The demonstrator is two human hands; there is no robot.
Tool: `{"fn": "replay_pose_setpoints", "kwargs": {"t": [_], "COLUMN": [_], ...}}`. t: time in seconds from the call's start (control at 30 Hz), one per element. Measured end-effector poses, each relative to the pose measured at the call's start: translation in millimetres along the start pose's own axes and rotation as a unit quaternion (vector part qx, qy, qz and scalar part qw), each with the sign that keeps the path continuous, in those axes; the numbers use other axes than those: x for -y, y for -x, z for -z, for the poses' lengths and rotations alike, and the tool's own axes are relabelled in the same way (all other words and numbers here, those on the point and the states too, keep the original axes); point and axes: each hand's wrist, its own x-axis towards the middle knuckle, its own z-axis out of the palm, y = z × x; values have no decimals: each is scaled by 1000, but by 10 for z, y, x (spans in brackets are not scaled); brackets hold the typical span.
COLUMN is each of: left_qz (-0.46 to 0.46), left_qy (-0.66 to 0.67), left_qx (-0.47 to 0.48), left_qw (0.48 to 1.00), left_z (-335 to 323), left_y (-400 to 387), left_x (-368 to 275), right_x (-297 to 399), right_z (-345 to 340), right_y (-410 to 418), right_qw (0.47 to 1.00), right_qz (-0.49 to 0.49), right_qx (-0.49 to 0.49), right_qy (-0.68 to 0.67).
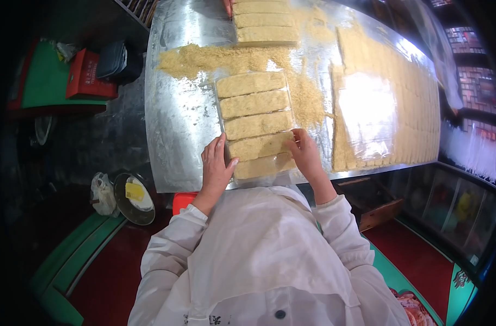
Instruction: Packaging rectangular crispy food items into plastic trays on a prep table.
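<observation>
In front of me a clear plastic tray [257,122] holds several crumb-coated oblong pastry bars [254,104], laid crosswise in a column. My left hand [218,165] rests along the tray's left edge near its lower corner, fingers forward and thumb over the rim. At the right edge my right hand [305,153] has its thumb and fingertips closed on what may be the tray's rim or clear film by the fourth bar; which of these cannot be told. Clear film or plastic seems to lie over the lowest bar [264,166].
Yellow crumbs [215,60] lie across the metal table [178,142]. Another stack of bars [265,24] stands at the far side, with a person's fingers [227,7] beside it. Rows of bars [415,106] fill the right, with shiny clear plastic sheets [368,116] on them.
</observation>
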Motion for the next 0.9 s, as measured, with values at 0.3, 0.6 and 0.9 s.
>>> {"fn": "replay_pose_setpoints", "kwargs": {"t": [0.3,0.6,0.9], "left_qz": [-93,-150,-318], "left_qy": [-97,-146,-153], "left_qx": [67,131,217], "left_qw": [989,969,910], "left_z": [23,-69,-606], "left_y": [-107,-227,-557], "left_x": [-181,-390,-817], "right_x": [-1,-832,-1612], "right_z": [-42,337,572], "right_y": [237,615,783], "right_qw": [914,950,752], "right_qz": [280,-31,-245], "right_qx": [-115,-229,-323], "right_qy": [269,-212,-520]}}
